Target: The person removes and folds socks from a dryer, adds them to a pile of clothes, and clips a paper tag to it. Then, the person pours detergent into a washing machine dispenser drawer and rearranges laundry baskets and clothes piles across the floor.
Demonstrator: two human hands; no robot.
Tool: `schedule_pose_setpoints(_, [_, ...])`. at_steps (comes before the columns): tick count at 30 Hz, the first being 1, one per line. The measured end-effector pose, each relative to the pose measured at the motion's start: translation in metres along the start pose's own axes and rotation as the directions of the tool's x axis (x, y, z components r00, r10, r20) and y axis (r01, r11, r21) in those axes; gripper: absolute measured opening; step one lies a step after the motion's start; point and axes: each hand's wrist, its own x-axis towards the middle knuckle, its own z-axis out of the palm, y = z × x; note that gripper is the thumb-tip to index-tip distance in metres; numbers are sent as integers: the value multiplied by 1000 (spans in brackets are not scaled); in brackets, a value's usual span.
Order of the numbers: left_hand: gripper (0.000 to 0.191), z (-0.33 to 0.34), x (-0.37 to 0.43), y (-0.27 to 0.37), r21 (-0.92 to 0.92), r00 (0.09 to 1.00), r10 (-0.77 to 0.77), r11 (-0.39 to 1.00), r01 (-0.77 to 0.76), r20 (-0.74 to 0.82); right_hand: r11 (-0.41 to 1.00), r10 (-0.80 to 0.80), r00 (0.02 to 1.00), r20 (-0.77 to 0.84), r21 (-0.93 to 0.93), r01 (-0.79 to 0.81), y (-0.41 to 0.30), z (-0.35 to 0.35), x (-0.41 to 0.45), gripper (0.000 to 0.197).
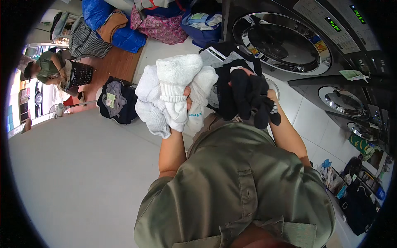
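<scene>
My left hand [188, 98] is closed on a bunch of white socks [176, 73], several of them folded into pairs; most of the fingers are hidden behind the fabric. Black socks [243, 91] hang in a bunch at my right hand [245, 72], whose fingers show only in part among them. Beneath and between the two bunches lies a heap of black and grey clothes [214, 57], with a white waistband showing at its far edge.
Front-loading machines [282, 46] stand along the right. Blue bags [128, 40] and a pink patterned bundle [164, 28] lie at the top. A pile of dark clothes [118, 100] sits left, beside a white wall or panel [93, 173]. Another person [48, 66] with a black basket [81, 74] is farther left.
</scene>
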Motion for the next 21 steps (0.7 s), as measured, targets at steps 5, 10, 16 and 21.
schedule_pose_setpoints(5, [33, -20, -5, 24, 46, 984, 41, 998, -33, -171, 727, 219, 856, -469, -506, -464, 33, 23, -5, 64])
schedule_pose_setpoints(10, [33, -44, -5, 19, 140, 878, 73, 990, -7, -473, 605, -132, 946, -296, -780, -160, 52, 5, 31, 64])
schedule_pose_setpoints(16, [49, -94, 14, -16, 283, 923, -190, 914, 291, -335, -205, -298, 829, -473, -816, -540, 69, -45, 97, 62])
schedule_pose_setpoints(21, [77, -71, 60, -52, 502, 918, -210, 785, 363, -337, -604, -406, 818, -407, -552, -575, 121, -145, 90, 65])
